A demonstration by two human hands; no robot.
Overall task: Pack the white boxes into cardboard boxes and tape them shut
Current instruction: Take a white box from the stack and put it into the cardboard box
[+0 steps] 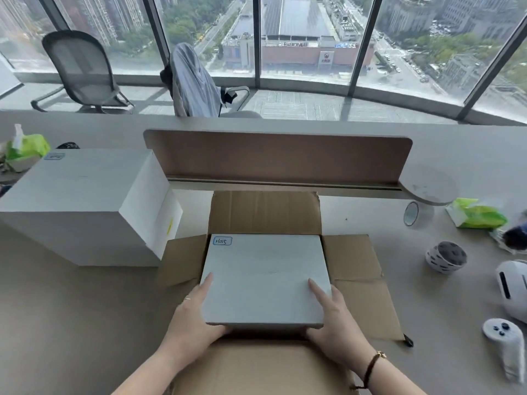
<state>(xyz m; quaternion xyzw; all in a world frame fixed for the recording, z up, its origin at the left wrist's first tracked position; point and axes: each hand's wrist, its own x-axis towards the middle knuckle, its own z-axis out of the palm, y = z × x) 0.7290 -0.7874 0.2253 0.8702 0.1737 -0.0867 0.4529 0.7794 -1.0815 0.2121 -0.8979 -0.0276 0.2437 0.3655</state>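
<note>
A flat white box (265, 277) with a small blue-framed label at its top left corner sits in the mouth of an open cardboard box (263, 212), whose four flaps are spread outward. My left hand (194, 317) holds the white box at its near left corner, thumb on top and fingers underneath. My right hand (333, 317) holds the near right corner the same way. A stack of larger white boxes (77, 201) stands on the desk to the left of the carton.
A clear tape roll (412, 213) stands at the right behind the carton. Green tissue packs (479, 216) (27, 148), a patterned bowl (446, 256), a white headset (513, 289) and a controller (504, 343) lie around. A desk divider (276, 158) runs behind.
</note>
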